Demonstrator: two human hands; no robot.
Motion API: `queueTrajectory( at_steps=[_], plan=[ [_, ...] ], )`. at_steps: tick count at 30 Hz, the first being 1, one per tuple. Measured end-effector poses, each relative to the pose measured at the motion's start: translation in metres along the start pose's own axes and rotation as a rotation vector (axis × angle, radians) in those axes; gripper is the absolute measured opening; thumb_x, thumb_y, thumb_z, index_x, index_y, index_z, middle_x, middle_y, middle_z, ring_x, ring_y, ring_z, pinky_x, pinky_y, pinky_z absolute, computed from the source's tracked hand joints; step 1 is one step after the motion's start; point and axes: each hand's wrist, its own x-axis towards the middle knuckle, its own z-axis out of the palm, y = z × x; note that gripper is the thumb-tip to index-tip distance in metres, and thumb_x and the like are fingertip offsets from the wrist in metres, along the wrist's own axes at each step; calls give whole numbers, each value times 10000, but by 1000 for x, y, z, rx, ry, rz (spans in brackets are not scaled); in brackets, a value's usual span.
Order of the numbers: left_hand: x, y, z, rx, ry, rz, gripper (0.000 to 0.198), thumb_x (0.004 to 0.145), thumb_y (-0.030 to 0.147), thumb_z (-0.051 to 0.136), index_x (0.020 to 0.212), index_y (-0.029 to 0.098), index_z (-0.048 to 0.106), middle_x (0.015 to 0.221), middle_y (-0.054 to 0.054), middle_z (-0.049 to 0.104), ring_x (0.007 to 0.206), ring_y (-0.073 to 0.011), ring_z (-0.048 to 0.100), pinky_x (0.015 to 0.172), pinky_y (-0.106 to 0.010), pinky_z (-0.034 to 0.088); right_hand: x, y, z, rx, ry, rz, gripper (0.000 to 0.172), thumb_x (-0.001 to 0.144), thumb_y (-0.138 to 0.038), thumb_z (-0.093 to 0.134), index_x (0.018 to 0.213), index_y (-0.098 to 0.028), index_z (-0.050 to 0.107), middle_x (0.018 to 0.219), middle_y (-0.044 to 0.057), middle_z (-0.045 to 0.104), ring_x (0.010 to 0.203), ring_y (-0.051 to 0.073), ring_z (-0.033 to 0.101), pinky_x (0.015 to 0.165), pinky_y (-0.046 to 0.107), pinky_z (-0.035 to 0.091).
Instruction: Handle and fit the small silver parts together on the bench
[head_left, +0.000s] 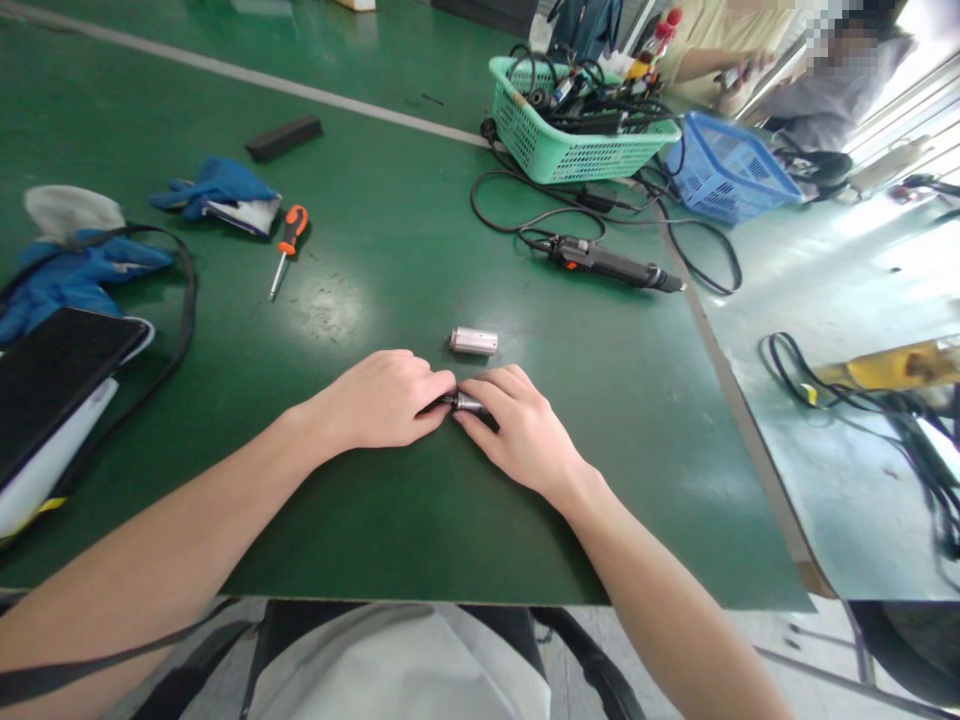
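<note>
Fingertips of the left hand (379,400) and the right hand (517,430) are pinched shut from either side on a small dark part (466,403), which is held low between them, its long axis left to right, both hands equally near. A silver cylinder (473,341) is laid just beyond the fingertips, apart from them, also crosswise. The hands are rested on a green mat (420,520); a screwdriver (287,245) lies well beyond the left fingers.
</note>
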Motion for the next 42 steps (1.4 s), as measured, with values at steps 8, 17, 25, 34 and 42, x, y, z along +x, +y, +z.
queueTrajectory(
  at_steps=[8, 17, 25, 34, 42],
  plan=[
    [0, 0, -1, -9, 17, 2, 216, 980, 305, 485, 877, 189, 635, 726, -43, 654, 669, -195, 626, 680, -331, 456, 0, 0, 0, 1, -7, 3, 223, 1007, -284, 565, 1199, -219, 659, 1133, 103, 702, 1052, 270, 605, 955, 468, 528],
    [0, -1, -1, -3, -8, -3, 234, 992, 318, 461, 883, 195, 628, 735, -45, 651, 684, -211, 633, 688, -346, 462, -1, 0, 0, -3, -8, 0, 221, 1007, -285, 567, 1189, -201, 660, 1127, 110, 702, 1047, 269, 601, 949, 462, 529],
    [0, 1, -2, -19, 8, -10, 221, 976, 310, 485, 868, 192, 638, 722, -45, 652, 671, -200, 626, 682, -336, 460, 1, -1, 0, 3, -5, 2, 211, 1005, -279, 572, 1186, -216, 660, 1127, 107, 703, 1041, 269, 603, 938, 468, 530],
    [0, 0, -1, -27, -9, -15, 219, 979, 310, 472, 875, 197, 628, 734, -49, 654, 688, -214, 634, 700, -347, 471, -1, 0, 0, 2, -6, 1, 216, 997, -274, 585, 1190, -213, 658, 1127, 105, 702, 1050, 273, 610, 951, 464, 530],
    [0, 0, -2, -27, -13, -35, 215, 973, 321, 484, 878, 195, 630, 731, -48, 654, 689, -212, 633, 712, -347, 470, 0, 0, 0, 4, 2, -6, 213, 999, -272, 581, 1187, -208, 659, 1121, 105, 701, 1042, 269, 604, 947, 456, 531]
  ],
)
